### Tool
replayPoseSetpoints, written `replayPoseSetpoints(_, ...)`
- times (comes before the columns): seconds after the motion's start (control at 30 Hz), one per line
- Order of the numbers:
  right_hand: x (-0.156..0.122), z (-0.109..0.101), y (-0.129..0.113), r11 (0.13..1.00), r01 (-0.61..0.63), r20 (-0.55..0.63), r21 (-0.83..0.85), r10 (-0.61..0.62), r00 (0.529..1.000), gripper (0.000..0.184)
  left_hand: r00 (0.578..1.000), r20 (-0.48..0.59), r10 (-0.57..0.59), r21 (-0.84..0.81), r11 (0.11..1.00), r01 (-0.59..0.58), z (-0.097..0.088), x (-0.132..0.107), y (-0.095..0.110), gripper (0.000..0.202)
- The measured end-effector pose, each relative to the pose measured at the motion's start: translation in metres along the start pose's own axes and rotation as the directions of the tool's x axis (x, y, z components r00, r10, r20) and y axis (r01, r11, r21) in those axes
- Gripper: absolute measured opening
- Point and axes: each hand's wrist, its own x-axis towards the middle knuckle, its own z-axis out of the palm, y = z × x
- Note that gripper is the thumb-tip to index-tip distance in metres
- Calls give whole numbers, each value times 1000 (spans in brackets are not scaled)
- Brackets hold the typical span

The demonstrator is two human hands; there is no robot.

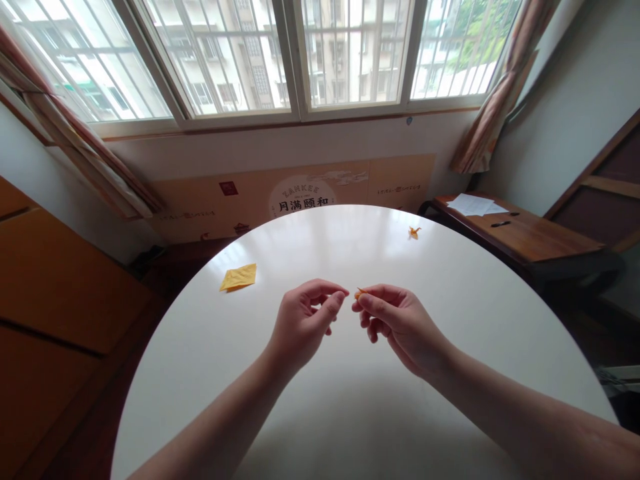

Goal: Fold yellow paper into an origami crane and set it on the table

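Observation:
My right hand (400,313) pinches a small folded piece of orange paper (359,293) between thumb and fingers, its pointed tip sticking up; the rest of it is covered by the fingers. Just left of that paper, my left hand (310,313) has thumb and index finger brought together, with nothing visible between them. A narrow gap separates the two hands, both held over the white round table (310,413). Farther back on the right stands a small orange paper crane (414,233). A creased yellow sheet of paper (239,277) lies on the left side of the table.
Beyond the table's right edge is a low wooden table (545,230) with white papers (473,204) and a dark pen (500,225). A printed cardboard panel (350,180) leans below the barred windows. An orange-brown cabinet (55,300) stands at the left.

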Motion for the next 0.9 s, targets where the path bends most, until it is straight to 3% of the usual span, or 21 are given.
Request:
replayPoseSetpoints(0.1,0,-2,3,998,38,4,-41,-37,999,22,990,72,-119,-91,988,125,-2,2,4,22)
replayPoseSetpoints(0.27,1,-3,5,991,88,6,-103,-88,996,23,961,198,-195,-134,966,223,-4,3,7,24)
replayPoseSetpoints(0.5,3,-2,4,987,68,63,-144,-59,996,25,938,214,-275,-197,928,317,-5,5,2,17)
replayPoseSetpoints(0.6,2,-2,4,991,36,87,-129,-25,996,27,943,207,-261,-197,933,302,-5,5,2,13)
replayPoseSetpoints(0.8,3,-1,4,995,-28,130,-99,40,991,30,983,69,-172,-135,974,180,-6,4,6,8)
replayPoseSetpoints(0.9,3,0,4,992,-23,117,-120,37,992,29,988,52,-143,-96,984,147,-6,4,6,12)
